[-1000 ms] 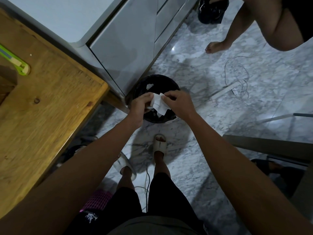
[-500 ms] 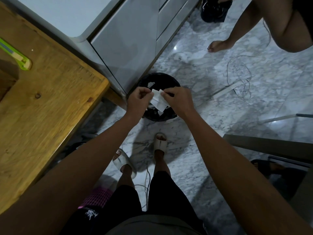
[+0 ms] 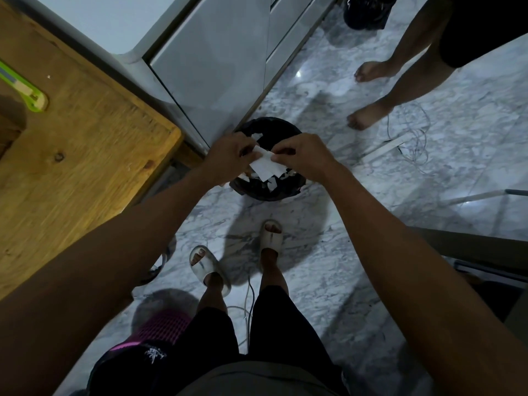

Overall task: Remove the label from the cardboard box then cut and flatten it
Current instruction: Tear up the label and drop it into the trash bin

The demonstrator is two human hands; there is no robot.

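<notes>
Left hand [image 3: 228,155] and right hand [image 3: 305,155] pinch a torn white paper label [image 3: 265,165] between them above a round black waste bin [image 3: 268,192] on the grey marble floor [image 3: 428,167], beside a wooden worktop [image 3: 85,155].

Cutter [image 3: 24,88] cut off by the left edge, table [image 3: 85,155] cropped left and motion-blurred, bin [image 3: 268,192] partly hidden behind both hands, label [image 3: 265,165] print too small to read (edges under fingers), second person's legs [image 3: 400,81] cut off at top.
</notes>
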